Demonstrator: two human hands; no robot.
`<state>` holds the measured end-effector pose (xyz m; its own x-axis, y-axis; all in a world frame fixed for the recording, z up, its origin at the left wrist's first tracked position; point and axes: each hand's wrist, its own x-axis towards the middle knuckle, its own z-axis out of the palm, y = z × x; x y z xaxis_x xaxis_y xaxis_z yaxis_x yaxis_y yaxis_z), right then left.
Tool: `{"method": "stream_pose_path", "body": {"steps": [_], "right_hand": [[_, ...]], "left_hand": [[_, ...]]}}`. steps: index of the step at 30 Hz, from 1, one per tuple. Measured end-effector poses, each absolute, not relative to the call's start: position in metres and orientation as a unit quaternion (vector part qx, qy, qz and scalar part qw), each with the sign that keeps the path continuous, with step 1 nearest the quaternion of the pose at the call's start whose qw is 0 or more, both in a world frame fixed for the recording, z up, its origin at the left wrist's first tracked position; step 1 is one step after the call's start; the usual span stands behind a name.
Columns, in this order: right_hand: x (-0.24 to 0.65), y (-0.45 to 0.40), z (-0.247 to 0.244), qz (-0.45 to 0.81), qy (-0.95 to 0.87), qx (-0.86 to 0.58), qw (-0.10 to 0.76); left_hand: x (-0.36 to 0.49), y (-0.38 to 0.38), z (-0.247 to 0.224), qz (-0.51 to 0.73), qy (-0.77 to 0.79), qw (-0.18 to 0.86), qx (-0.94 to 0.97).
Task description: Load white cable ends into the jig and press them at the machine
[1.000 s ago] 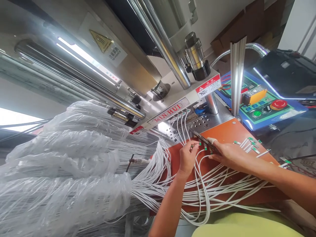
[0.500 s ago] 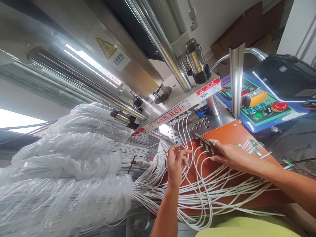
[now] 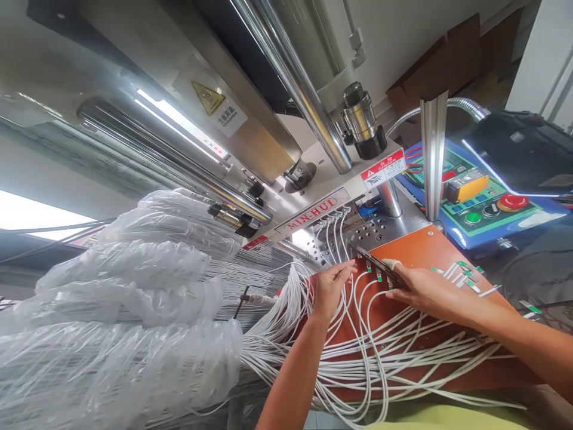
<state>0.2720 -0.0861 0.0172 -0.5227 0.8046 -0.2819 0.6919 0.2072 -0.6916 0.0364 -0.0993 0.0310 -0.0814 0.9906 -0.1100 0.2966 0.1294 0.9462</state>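
My right hand [image 3: 416, 288], its thumb wrapped in a pale covering, grips a long dark metal bar [image 3: 376, 261] above the orange board. White cables [image 3: 360, 275] with small green circuit-board ends hang in a row along the bar's near side. At the bar's far left end, my left hand [image 3: 330, 288] pinches a small cable end between thumb and fingertips. My fingers partly hide that end, and I cannot tell whether it touches the bar.
A press marked MIN-HUI [image 3: 313, 214] stands ahead, several cables running into it. Plastic-wrapped cable bundles [image 3: 129, 346] fill the left. Loose green-ended cables [image 3: 465, 273] lie on the orange board [image 3: 403, 246]. A control panel with a red button [image 3: 514, 202] stands at right.
My left hand has moved right and up to the bar, its fingers closing in around the small cable end. My right hand keeps its hold on the bar; the view has shifted slightly.
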Motion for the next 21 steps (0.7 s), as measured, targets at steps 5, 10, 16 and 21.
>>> {"method": "stream_pose_path", "body": {"steps": [5, 10, 16, 21], "right_hand": [[0.272, -0.086, 0.021, 0.402, -0.777, -0.48, 0.057], [0.272, -0.086, 0.017, 0.405, -0.779, -0.474, 0.064], [0.272, -0.087, 0.015, 0.397, -0.782, -0.477, 0.063], [0.271, -0.087, 0.016, 0.385, -0.785, -0.482, 0.048]], "left_hand": [[0.039, -0.092, 0.018, 0.406, 0.621, 0.402, 0.536], [0.041, -0.085, 0.006, 0.361, 0.602, 0.312, 0.64], [0.042, -0.083, -0.001, 0.346, 0.596, 0.243, 0.682], [0.044, -0.081, -0.008, 0.371, 0.587, 0.214, 0.687]]}}
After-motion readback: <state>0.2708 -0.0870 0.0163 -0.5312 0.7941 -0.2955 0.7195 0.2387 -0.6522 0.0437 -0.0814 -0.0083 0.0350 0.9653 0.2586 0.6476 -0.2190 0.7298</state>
